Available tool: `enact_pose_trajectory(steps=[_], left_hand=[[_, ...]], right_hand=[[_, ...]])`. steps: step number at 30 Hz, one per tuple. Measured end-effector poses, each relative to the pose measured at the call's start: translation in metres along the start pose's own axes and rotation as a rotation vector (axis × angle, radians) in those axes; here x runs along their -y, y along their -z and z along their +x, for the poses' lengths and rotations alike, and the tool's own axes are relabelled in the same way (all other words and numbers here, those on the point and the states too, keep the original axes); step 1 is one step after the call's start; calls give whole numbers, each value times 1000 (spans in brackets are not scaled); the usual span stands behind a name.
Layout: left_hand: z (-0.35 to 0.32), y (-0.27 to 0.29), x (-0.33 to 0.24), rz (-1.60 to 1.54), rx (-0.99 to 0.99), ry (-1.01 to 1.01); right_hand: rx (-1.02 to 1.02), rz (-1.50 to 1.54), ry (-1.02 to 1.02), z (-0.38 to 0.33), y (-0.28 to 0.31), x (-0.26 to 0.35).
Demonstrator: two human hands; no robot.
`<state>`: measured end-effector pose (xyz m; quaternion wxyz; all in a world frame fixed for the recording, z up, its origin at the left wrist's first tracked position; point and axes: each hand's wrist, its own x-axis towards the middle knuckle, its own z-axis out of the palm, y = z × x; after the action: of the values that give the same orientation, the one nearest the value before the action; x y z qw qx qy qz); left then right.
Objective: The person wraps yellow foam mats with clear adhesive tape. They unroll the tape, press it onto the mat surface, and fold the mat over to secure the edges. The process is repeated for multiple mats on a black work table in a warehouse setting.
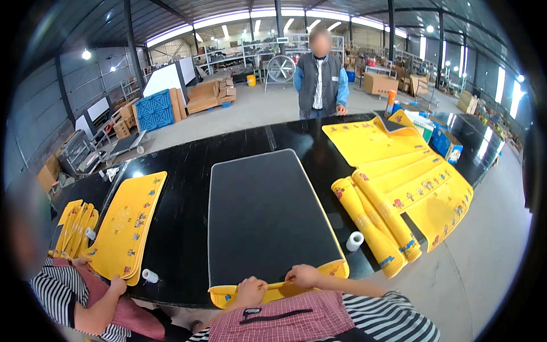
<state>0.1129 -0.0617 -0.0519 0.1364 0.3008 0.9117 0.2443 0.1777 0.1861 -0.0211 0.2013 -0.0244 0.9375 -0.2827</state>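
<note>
A large mat lies on the black table in front of me, dark grey side up with a pale edge. Its near end is turned up, and the yellow printed side shows along that fold. My left hand has its fingers closed on the folded edge, left of the middle. A short way to the right, my right hand grips the same fold. White tape-like rolls stand near the mat: one roll to its right, another roll to its left.
Yellow printed mats, some rolled, cover the right of the black table. At the left a co-worker handles a stack of yellow mats. Another person stands across the table. A blue box sits at the far right.
</note>
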Motion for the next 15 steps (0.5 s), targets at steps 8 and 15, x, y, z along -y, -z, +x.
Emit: enact_pose_trajectory(steps=[8,15], left_hand=[[9,10,-17,-76,-31,154],[2,2,-10,36,-138,-85]], right_hand=[[-65,137,-169,-2,0,5],[-329,65,-116,-12,-18,-1]])
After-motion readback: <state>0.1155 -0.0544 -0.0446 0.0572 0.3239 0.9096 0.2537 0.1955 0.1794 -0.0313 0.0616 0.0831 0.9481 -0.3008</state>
